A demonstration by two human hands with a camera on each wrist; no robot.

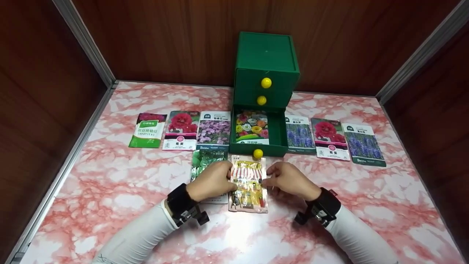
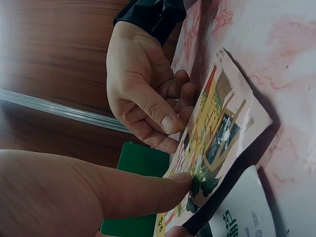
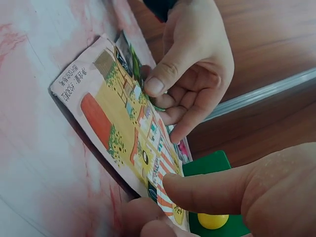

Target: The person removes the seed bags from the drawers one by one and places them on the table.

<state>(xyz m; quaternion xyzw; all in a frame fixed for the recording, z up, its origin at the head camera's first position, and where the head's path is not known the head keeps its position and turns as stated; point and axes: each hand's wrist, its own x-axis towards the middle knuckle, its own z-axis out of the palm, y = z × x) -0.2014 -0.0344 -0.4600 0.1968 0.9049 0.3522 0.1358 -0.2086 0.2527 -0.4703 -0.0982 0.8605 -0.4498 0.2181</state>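
A pink-edged seed packet (image 1: 248, 198) with a striped awning picture is between both hands, just in front of the open lower drawer. My left hand (image 1: 214, 181) pinches its left edge, thumb on the printed face; a fingertip shows beneath in the left wrist view. At the opposite edge my right hand (image 1: 291, 181) pinches too, its thumb (image 3: 207, 195) on the face and fingers below. The packet's lower edge casts a shadow on the table. Partly under my left hand lies a green leafy seed packet (image 1: 210, 159).
A green drawer cabinet (image 1: 267, 51) with yellow knobs stands at the back. Its pulled-out bottom drawer (image 1: 280, 128) holds a packet of multicoloured flowers (image 1: 253, 126). Several flower seed packets lie in a row either side, including a green-and-white one (image 1: 148, 130) and a lavender-coloured one (image 1: 364, 145).
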